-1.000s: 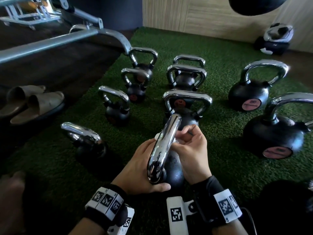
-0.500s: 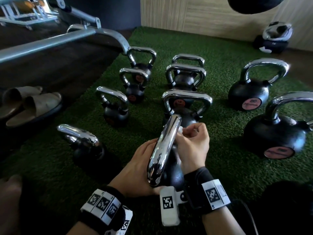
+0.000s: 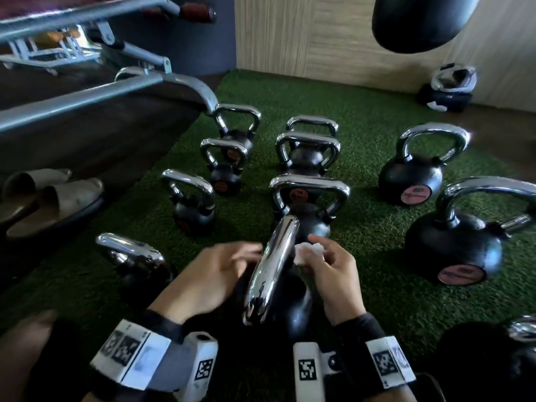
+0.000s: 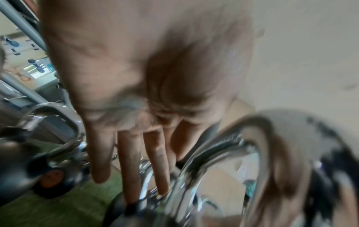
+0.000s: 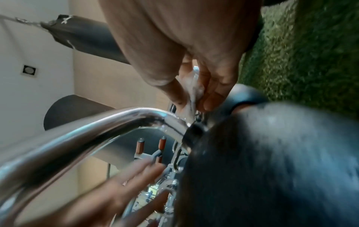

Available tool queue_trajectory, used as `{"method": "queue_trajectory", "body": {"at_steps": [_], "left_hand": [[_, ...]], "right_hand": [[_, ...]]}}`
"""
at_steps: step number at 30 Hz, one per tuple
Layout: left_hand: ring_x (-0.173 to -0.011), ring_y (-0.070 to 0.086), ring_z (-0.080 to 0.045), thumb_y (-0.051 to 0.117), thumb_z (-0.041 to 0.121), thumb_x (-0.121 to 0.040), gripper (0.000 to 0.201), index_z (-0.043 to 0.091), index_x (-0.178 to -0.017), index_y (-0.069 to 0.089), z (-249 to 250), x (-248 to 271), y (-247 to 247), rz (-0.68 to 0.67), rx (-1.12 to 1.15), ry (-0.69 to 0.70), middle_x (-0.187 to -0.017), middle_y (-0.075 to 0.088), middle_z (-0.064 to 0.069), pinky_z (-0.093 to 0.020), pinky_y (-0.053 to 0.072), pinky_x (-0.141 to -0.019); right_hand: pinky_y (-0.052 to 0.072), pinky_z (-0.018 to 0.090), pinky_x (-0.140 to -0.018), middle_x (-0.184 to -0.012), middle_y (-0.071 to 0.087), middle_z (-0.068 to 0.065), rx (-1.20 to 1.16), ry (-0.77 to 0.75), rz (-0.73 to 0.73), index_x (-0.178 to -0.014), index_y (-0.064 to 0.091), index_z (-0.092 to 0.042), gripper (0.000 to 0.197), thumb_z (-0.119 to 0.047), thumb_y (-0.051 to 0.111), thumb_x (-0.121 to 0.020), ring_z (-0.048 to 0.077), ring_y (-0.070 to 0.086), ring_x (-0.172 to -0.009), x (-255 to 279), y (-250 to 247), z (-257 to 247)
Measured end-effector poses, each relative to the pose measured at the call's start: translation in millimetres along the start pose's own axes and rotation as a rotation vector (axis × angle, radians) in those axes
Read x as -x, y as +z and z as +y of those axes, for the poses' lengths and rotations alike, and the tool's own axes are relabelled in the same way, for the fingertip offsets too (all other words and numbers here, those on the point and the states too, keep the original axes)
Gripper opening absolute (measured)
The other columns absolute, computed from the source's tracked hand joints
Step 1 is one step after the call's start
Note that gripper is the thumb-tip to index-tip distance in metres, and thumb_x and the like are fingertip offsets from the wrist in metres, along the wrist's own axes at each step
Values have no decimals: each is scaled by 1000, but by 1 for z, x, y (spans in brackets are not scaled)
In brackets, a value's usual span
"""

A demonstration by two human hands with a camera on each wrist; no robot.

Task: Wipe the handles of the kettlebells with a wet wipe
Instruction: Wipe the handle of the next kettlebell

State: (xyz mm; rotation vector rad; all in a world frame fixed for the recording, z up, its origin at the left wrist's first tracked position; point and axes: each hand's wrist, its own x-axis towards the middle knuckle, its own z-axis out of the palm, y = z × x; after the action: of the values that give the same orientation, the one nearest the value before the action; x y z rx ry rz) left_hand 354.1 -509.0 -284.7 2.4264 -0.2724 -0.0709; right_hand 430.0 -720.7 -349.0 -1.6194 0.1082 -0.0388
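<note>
The nearest kettlebell stands on the green turf, its chrome handle pointing away from me. My left hand is on the handle's left side, blurred, with straight fingers beside the chrome handle. My right hand is just right of the handle and pinches a crumpled white wet wipe. In the right wrist view the wet wipe hangs from thumb and fingers down to where the handle joins the black body.
Several more chrome-handled kettlebells stand in rows ahead, two big ones to the right, one close at left. Sandals and a metal bench frame lie left. A black punching bag hangs above.
My left hand has come off the base of the kettlebell and its fingers have straightened. My right hand has drawn the wipe off the handle's top to its right side.
</note>
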Motion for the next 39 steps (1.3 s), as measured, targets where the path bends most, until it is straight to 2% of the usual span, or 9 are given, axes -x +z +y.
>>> {"method": "queue_trajectory", "body": {"at_steps": [4,7,11,18,23,26,30,34,39], "left_hand": [[-113,63,9,62,85,-74,76,44,-138,58,40,-2,-9,69,106,-60,-121,69,29,-25,49,-102],[-73,66,-3,76,59,-66,57,42,-118,58,61,-3,-3,106,-121,-66,-81,72,13,-26,57,-66],[-48,56,-12,79,31,-68,65,38,-129,57,64,-5,-8,8,-34,-121,-67,68,-2,-17,39,-44],[-67,71,-6,84,26,-67,104,46,-155,32,53,-24,-32,-240,-133,-12,-89,76,3,-29,61,-66],[-120,58,13,94,25,-65,106,47,-153,41,49,-73,-53,-482,-216,205,-142,59,26,-20,49,-104],[-110,56,24,96,20,-67,96,41,-149,51,62,-85,-53,-521,-215,278,-143,58,25,-12,45,-103],[-113,57,20,94,46,-66,95,57,-146,44,45,-57,-49,-226,-281,258,-135,60,34,-24,47,-109],[-136,53,-1,98,47,-59,125,46,-159,24,-17,-1,-5,280,529,-39,-143,61,17,-35,44,-112],[-113,64,3,97,60,-52,99,32,-134,48,-34,-6,88,250,615,-323,-121,69,17,-28,48,-107]], "right_hand": [[62,38,-84,-94,81,2,83,-22,-158,-102,80,-19,25,-10,70,-81,18,75,-89,-15,4,-6],[59,28,-77,-98,78,10,-22,21,-440,-109,76,-11,35,8,71,-81,22,73,-87,-21,5,-15],[60,46,-95,-104,80,2,234,-53,-532,-113,74,-28,44,-23,91,-73,21,76,-99,-29,-1,-12],[61,49,-89,-94,80,-5,352,-71,-351,-103,76,-30,44,-44,92,-64,16,76,-92,-21,-18,2],[47,9,-64,-75,73,-11,467,-37,-2,-85,71,-27,37,-43,94,-62,-5,65,-71,16,-40,7],[39,4,-57,-70,63,-17,497,-52,148,-85,66,-26,36,-44,92,-67,-9,54,-66,40,-38,8],[40,2,-59,-72,63,-18,512,-71,123,-86,65,-26,37,-42,93,-67,-10,53,-67,41,-39,7],[42,6,-59,-77,71,-14,521,-67,44,-89,73,-28,37,-41,95,-63,-6,61,-74,34,-48,1],[42,8,-64,-84,75,-11,515,-51,2,-105,78,-32,49,-40,97,-60,-5,63,-78,28,-51,0]]}}
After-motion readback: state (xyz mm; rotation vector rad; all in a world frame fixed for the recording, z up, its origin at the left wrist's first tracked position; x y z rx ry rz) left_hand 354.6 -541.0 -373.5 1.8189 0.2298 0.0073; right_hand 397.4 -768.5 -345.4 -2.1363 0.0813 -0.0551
